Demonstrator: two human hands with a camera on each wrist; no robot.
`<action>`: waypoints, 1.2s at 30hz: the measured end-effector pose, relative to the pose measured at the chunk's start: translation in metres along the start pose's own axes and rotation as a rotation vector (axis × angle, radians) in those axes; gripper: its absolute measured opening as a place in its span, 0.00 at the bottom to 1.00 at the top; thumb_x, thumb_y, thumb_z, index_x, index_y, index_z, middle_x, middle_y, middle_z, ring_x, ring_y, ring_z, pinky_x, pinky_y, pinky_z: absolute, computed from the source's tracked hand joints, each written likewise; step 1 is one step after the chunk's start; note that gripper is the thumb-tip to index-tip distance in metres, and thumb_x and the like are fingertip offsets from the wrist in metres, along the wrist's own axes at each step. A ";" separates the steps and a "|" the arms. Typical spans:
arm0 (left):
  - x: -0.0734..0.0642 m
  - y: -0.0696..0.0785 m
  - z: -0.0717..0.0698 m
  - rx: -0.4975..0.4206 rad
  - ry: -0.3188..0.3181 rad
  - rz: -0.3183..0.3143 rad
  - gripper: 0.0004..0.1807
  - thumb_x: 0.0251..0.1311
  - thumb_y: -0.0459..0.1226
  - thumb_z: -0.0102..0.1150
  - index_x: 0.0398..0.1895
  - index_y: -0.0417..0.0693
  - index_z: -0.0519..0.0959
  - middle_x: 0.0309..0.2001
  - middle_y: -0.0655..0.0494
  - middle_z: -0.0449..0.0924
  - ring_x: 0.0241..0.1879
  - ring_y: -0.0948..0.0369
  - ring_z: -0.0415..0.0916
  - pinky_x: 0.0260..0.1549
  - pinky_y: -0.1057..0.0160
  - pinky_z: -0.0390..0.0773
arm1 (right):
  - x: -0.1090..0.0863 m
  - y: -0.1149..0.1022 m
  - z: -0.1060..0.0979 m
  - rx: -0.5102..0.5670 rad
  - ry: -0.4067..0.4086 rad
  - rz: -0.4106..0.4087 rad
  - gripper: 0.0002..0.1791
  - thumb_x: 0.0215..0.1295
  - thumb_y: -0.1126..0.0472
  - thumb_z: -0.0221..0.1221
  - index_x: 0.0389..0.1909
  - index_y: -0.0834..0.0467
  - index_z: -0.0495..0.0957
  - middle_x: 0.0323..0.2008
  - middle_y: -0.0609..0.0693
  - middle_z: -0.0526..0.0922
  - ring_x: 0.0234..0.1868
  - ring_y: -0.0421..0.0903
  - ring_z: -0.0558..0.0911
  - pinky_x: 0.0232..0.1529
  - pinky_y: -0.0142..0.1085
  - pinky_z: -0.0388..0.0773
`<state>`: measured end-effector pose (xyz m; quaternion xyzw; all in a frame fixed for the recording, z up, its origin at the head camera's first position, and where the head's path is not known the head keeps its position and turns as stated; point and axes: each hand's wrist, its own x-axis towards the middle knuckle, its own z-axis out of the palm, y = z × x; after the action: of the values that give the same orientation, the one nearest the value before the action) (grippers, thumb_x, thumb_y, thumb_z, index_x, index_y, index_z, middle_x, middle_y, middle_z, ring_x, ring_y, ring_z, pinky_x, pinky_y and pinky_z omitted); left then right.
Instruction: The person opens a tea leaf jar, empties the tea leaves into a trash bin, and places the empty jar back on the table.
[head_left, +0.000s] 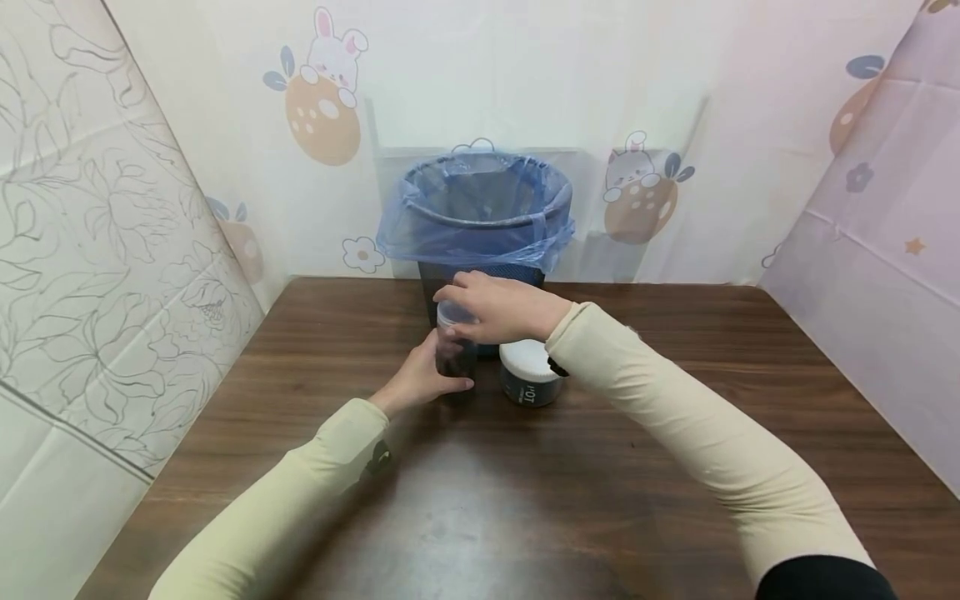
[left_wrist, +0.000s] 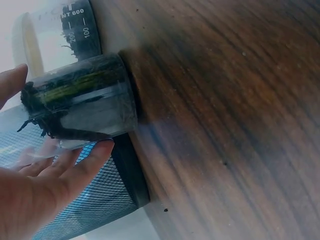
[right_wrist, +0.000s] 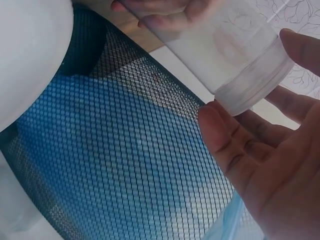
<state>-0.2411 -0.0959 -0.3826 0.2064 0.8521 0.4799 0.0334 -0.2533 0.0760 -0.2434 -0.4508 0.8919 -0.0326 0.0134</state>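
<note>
A clear cylindrical jar (head_left: pixel 455 357) stands upright on the table, with dark, dried leaf-like material in its lower part (left_wrist: pixel 75 90). My left hand (head_left: pixel 418 379) holds it low down, thumb on the near side and fingers behind. From above, my right hand (head_left: pixel 504 310) grips the jar's translucent lid (right_wrist: pixel 257 75), fingers and thumb around its edge. The lid appears seated on the jar. Just right of the jar is a dark-labelled tub (head_left: pixel 531 385) with a white lid (head_left: pixel 528 357), partly under my right wrist.
Behind the jar stands a black mesh bin (head_left: pixel 442 279) lined with a blue plastic bag (head_left: pixel 465 242). The wooden table (head_left: pixel 480 517) ends at a patterned cloth backdrop (head_left: pixel 495 75). Cloth also hangs at both sides. Small dark specks lie on the tabletop.
</note>
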 end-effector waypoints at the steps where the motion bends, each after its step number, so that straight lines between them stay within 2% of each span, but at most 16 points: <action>1: -0.001 0.001 0.000 0.001 -0.004 0.005 0.41 0.49 0.35 0.72 0.64 0.43 0.59 0.58 0.45 0.73 0.58 0.51 0.71 0.54 0.48 0.69 | -0.002 0.001 -0.001 0.004 0.002 -0.002 0.25 0.69 0.51 0.55 0.64 0.55 0.69 0.48 0.51 0.72 0.44 0.46 0.72 0.44 0.40 0.72; 9: -0.006 0.011 -0.005 0.031 -0.001 0.070 0.32 0.46 0.34 0.74 0.55 0.44 0.68 0.53 0.49 0.75 0.53 0.54 0.73 0.54 0.52 0.70 | -0.021 0.007 -0.010 0.085 0.030 -0.024 0.27 0.63 0.51 0.61 0.61 0.57 0.71 0.51 0.52 0.73 0.48 0.46 0.76 0.50 0.41 0.72; 15: -0.007 0.021 -0.010 0.044 0.015 0.128 0.34 0.44 0.33 0.75 0.57 0.42 0.69 0.51 0.50 0.76 0.52 0.55 0.74 0.54 0.55 0.71 | -0.037 0.014 -0.017 0.153 0.048 -0.026 0.28 0.61 0.51 0.64 0.59 0.58 0.70 0.51 0.51 0.73 0.50 0.46 0.75 0.52 0.42 0.71; 18: -0.008 0.026 -0.013 0.058 0.024 0.151 0.35 0.43 0.33 0.76 0.57 0.41 0.71 0.51 0.49 0.76 0.52 0.54 0.75 0.52 0.56 0.73 | -0.046 0.019 -0.020 0.196 0.068 -0.038 0.28 0.60 0.51 0.64 0.58 0.58 0.70 0.50 0.50 0.74 0.47 0.47 0.75 0.48 0.42 0.71; 24: -0.009 0.037 -0.017 0.068 0.036 0.189 0.36 0.40 0.33 0.77 0.57 0.40 0.73 0.51 0.50 0.75 0.49 0.55 0.76 0.50 0.57 0.74 | -0.059 0.029 -0.023 0.259 0.090 -0.066 0.28 0.59 0.53 0.65 0.58 0.58 0.69 0.41 0.51 0.73 0.35 0.46 0.71 0.36 0.39 0.71; 31: -0.009 0.042 -0.026 0.077 0.071 0.256 0.37 0.36 0.34 0.79 0.56 0.41 0.76 0.47 0.50 0.76 0.46 0.56 0.76 0.49 0.58 0.74 | -0.068 0.033 -0.021 0.344 0.130 -0.072 0.29 0.57 0.54 0.68 0.57 0.59 0.69 0.43 0.51 0.74 0.36 0.46 0.75 0.36 0.38 0.76; 36: -0.010 0.046 -0.033 0.106 0.073 0.262 0.38 0.36 0.37 0.80 0.57 0.44 0.77 0.47 0.53 0.75 0.46 0.57 0.73 0.50 0.58 0.74 | -0.074 0.037 -0.017 0.370 0.163 -0.051 0.30 0.54 0.55 0.69 0.55 0.59 0.69 0.43 0.51 0.75 0.36 0.46 0.77 0.37 0.37 0.77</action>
<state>-0.2253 -0.1052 -0.3280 0.2996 0.8426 0.4418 -0.0713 -0.2398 0.1579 -0.2298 -0.4592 0.8570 -0.2327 0.0228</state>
